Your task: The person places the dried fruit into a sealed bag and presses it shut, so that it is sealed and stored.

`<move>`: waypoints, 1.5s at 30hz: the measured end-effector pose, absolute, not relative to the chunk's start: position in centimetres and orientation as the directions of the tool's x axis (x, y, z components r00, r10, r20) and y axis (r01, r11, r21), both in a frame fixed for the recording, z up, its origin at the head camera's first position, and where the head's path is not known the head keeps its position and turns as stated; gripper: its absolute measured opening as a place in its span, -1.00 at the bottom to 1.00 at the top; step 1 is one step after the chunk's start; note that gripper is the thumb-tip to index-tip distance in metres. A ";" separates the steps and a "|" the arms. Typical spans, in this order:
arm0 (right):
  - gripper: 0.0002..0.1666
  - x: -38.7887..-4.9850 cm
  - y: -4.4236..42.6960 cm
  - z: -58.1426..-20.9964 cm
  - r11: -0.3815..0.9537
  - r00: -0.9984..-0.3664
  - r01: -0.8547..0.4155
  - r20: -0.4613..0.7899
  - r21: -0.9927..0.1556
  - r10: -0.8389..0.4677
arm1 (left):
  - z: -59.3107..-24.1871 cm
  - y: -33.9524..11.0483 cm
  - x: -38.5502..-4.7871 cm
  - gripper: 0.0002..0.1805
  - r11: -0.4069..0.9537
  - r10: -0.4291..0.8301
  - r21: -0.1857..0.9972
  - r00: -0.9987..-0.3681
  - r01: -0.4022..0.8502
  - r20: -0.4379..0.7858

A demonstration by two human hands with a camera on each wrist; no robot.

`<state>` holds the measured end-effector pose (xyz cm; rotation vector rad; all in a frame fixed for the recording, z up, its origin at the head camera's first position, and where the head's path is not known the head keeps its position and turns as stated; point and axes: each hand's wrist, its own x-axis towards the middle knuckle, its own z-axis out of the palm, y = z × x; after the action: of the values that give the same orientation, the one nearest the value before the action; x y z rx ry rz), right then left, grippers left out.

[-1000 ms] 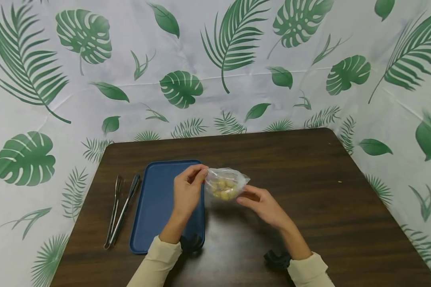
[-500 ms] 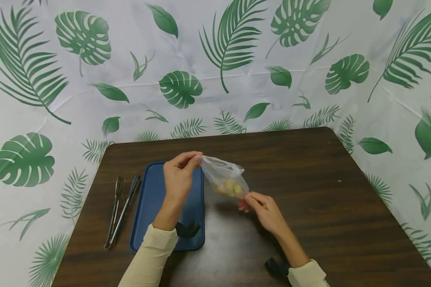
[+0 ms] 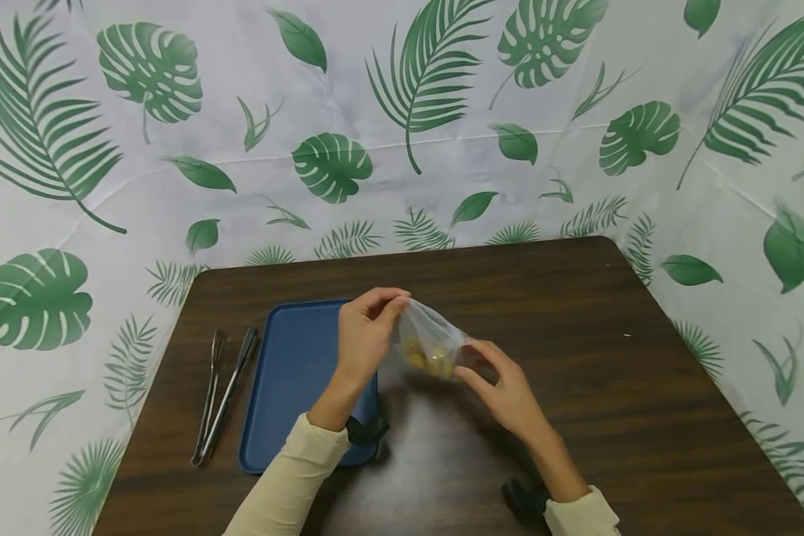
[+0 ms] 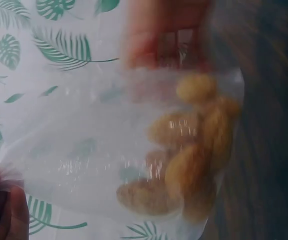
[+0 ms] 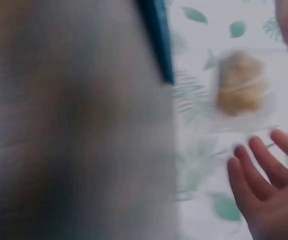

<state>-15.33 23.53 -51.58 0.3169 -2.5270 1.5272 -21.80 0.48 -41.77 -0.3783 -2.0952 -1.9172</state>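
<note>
My left hand (image 3: 365, 339) pinches the gathered end of a clear plastic bag (image 3: 429, 324), which hangs above the table. Through the plastic show several small, yellow-brown potatoes (image 4: 186, 167), bunched at the far end in the left wrist view. My right hand (image 3: 505, 391) is at the bag's right side, thumb and fingers apart. Its fingers look straight and spread in the right wrist view, where the hand (image 5: 271, 200) appears beside the bag (image 5: 241, 87). Whether a fingertip touches the plastic I cannot tell.
A blue tray (image 3: 284, 380) lies on the dark wooden table (image 3: 576, 298), partly beneath my left forearm. Left of it lie metal tongs (image 3: 217, 406), their arms spread. Behind the table hangs a white cloth (image 3: 442, 179) with green leaves.
The right hand pinched the bag's lower corner half a second ago; its fingers are now spread. My left hand has shifted right with the bag. Tray and tongs stay put on the table.
</note>
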 end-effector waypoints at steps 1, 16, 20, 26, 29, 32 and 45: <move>-0.53 -15.7 23.2 -51.1 0.454 -0.955 -0.287 0.288 -0.844 -0.068 | -41.9 0.5 -21.8 -0.88 0.090 0.007 0.926 -0.930 0.367 0.368; -0.89 -17.3 20.5 -46.5 0.426 -0.875 -0.435 0.484 -0.793 0.008 | -46.8 -3.3 -22.2 -0.57 -0.024 0.149 0.977 -0.966 0.211 0.212; -0.89 -17.5 20.5 -45.0 0.356 -0.888 -0.401 0.453 -0.844 0.073 | -49.2 -3.9 -21.6 -0.51 0.037 0.311 0.999 -0.950 -0.006 -0.017; -0.90 -17.8 20.4 -44.1 0.318 -0.907 -0.354 0.406 -0.880 0.115 | -50.9 -3.6 -20.9 -0.63 -0.064 0.276 0.996 -0.960 -0.062 -0.042; -0.89 -17.9 20.7 -43.9 0.320 -0.926 -0.324 0.368 -0.890 0.088 | -51.5 -3.4 -20.7 -0.68 -0.045 0.205 0.999 -0.979 0.008 0.017; -0.89 -18.0 21.9 -43.1 0.293 -0.930 -0.332 0.363 -0.896 0.055 | -51.8 -3.8 -20.5 -0.71 0.083 0.105 0.985 -0.985 0.149 0.140; -0.89 -17.3 24.3 -40.8 0.297 -0.925 -0.379 0.367 -0.877 -0.097 | -49.6 -5.4 -20.5 -0.68 0.311 0.303 0.924 -0.945 0.223 0.126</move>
<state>-17.31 24.27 -40.79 0.4362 -2.3218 1.6746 -20.48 -5.41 -49.57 -0.5220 -2.6004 -1.8124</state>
